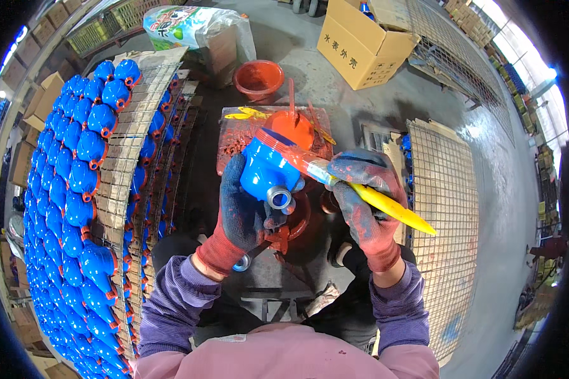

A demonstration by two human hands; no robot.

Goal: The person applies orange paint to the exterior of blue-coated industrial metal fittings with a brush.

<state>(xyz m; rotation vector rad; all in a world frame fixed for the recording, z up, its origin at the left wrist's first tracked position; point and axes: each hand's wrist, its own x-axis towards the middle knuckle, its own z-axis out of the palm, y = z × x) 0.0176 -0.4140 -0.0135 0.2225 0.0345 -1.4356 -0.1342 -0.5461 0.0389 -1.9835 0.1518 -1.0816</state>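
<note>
**At the middle of the scene, a red-coated brush (pixel 392 208) against a blue housing (pixel 265 170)**

Between the two gloved hands, the rounded blue housing is held off the work surface, tilted, with its wide red rim (pixel 273 139) toward the far side and a metal-ringed pipe end (pixel 279 198) facing near. The left hand (pixel 243 211) is clamped on the housing, supporting it from the left and from below, with its fingertips partly showing near the pipe end. The right hand (pixel 368 196) has its thumb and fingers pinched together on the brush; the yellow handle slants out to the near right, while the red bristles reach left and appear to lie against the rim.

Just beyond the housing, an orange-red bowl (pixel 301 132) with a red stick (pixel 291 95) stands on a red-spattered board (pixel 229 155). Yellow-handled tools (pixel 237 116) lie on the board's far left part. Farther back are a red basin (pixel 259 77), a plastic bag (pixel 183 28) on the left and a cardboard box (pixel 354 47) on the right. On the left, rows of blue housings with red rims (pixel 73 183) cover a wire rack (pixel 117 183); on the right stands another mesh rack (pixel 446 234).
</note>
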